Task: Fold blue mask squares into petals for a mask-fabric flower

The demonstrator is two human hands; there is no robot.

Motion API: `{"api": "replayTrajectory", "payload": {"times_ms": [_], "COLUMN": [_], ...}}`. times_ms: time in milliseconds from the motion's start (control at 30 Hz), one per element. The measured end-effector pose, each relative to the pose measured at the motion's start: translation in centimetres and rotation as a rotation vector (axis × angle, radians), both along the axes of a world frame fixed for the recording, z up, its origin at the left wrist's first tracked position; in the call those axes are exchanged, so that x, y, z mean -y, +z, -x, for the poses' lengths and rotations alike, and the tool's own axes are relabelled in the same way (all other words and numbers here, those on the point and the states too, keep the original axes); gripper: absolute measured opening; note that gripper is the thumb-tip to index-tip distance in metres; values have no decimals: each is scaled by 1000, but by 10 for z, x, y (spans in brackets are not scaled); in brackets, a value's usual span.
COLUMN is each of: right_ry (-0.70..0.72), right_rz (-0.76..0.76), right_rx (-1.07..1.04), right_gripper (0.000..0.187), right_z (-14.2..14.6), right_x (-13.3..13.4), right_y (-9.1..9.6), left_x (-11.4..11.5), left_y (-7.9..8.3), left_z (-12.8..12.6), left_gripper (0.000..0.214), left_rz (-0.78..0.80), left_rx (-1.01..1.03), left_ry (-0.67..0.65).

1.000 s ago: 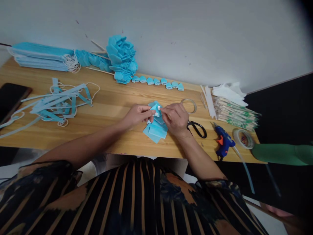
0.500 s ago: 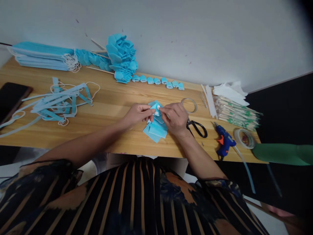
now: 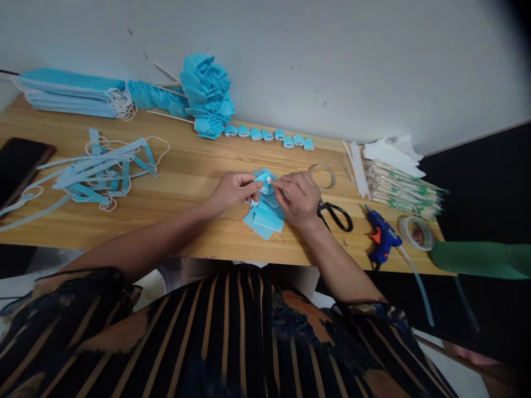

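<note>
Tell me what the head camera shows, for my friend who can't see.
A left hand and right hand pinch a small blue folded piece over a pile of blue pieces on a wooden table. Scissors, a tape ring and a blue glue gun lie to the right, cut blue strips to the left.

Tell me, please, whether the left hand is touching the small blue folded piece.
Touching. The head view shows the left hand pinching the small blue folded piece between its fingertips, with no gap; the right hand grips the piece's other side.

Left hand (image 3: pixel 232 190) and right hand (image 3: pixel 299 198) seemingly pinch blue piece (image 3: pixel 264 179).
</note>
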State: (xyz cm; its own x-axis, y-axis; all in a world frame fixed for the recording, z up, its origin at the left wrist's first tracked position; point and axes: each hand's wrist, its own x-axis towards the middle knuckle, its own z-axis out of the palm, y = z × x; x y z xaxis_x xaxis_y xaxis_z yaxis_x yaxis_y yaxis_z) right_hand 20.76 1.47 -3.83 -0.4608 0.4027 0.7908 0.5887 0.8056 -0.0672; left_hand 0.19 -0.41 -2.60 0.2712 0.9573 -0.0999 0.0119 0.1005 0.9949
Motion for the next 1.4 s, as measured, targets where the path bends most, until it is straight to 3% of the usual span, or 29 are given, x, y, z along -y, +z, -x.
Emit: {"api": "replayTrajectory", "payload": {"times_ms": [200, 433, 733, 1133, 1233, 1400], "right_ry": [-19, 54, 52, 75, 87, 114], "right_rz": [20, -88, -33, 101, 229, 689], "right_rx": [37, -4, 23, 49, -70, -362], "right_gripper": [16, 12, 15, 28, 30, 35], "right_z": [1, 5, 4, 3, 3, 0], "right_x": [0, 0, -1, 2, 1, -2], "right_y": [0, 5, 0, -1, -1, -1], "left_x": [0, 0, 0, -4, -5, -3], "left_y": [-1, 4, 4, -7, -8, -3], "left_z": [0, -1, 0, 1, 2, 2], "left_gripper": [33, 33, 32, 30, 31, 32], "left_rz": [-1, 14, 20, 67, 69, 10], "left_rx": [-8, 15, 35, 149, 165, 43], "left_ry": [12, -9, -5, 56, 41, -49]}}
